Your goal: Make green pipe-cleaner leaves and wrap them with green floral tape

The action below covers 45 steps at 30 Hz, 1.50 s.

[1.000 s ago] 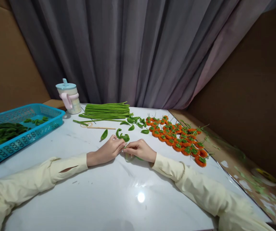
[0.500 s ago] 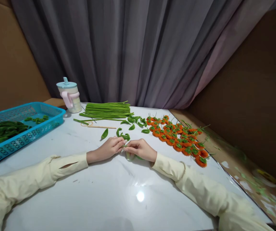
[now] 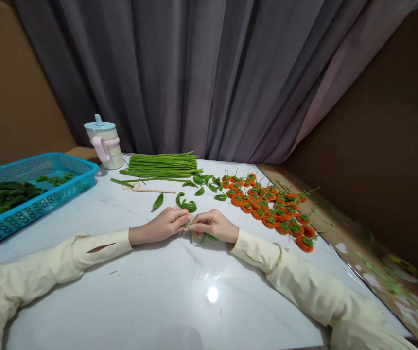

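My left hand [image 3: 165, 223] is closed, its thumb and fingers pinching a thin green stem [image 3: 187, 224]. Fingertip to fingertip with it, my right hand [image 3: 214, 225] is also closed in a pinch, at a pale green strip of tape [image 3: 195, 238] that hangs below the fingers. A green fuzzy leaf [image 3: 212, 237] shows partly under the right hand; whether it is joined to the stem is hidden. Just beyond the hands lie curled green chenille leaves [image 3: 187, 204]. Farther left is a single green leaf [image 3: 158, 201].
Green chenille stems [image 3: 161, 166] lie in a bundle at the back, near a wooden stick [image 3: 153, 191]. Orange flowers [image 3: 284, 214] cover the right side. At left are a blue basket [image 3: 54, 194] holding green pieces and a lidded cup [image 3: 107, 146]. A curtain [image 3: 194, 82] hangs behind.
Both hands stay together at the same place, with only slight finger movement. The view has shifted very slightly; the things on the table lie as before.
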Motion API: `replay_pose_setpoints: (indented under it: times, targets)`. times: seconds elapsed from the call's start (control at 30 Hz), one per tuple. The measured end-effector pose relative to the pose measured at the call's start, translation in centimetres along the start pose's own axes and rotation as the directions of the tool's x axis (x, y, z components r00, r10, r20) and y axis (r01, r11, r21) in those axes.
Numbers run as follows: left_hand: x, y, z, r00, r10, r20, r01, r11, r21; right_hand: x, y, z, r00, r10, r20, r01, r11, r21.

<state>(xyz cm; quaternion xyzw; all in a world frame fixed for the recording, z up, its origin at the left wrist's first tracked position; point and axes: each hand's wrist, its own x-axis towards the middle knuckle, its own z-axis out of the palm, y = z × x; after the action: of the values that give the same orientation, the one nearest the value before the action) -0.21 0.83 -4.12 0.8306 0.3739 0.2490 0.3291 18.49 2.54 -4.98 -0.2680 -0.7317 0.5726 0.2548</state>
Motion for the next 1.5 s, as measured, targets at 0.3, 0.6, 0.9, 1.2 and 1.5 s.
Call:
replay_pose_setpoints:
  times: [0.3,0.6,0.9,1.2,1.5]
  targets:
    - [0.3,1.0,-1.8,0.981,0.023,0.193,-0.035,0.998,0.058,-0.3,0.4,0.4,0.976,-0.217,0.018,0.207,0.901,-0.381]
    - [0.3,1.5,-1.5,0.875,-0.274,0.399,0.373,0.907,-0.195,-0.4,1.1,0.7,0.866,-0.459,0.201,0.457,0.560,-0.691]
    - [-0.3,2.5,-2.4,0.959,-0.235,0.159,0.209,0.964,0.163,-0.4,0.5,0.4,0.950,-0.307,0.052,0.294,0.830,-0.474]
    - [-0.9,2.8,-2.8,0.995,0.053,0.087,-0.085,0.900,0.426,-0.3,0.1,0.2,0.996,-0.090,0.018,0.092,0.978,-0.186]
    - [-1.0,2.8,-2.7,0.908,0.354,0.224,-0.405,0.606,0.685,-0.3,0.0,0.1,0.999,-0.036,0.010,0.036,0.997,-0.069]
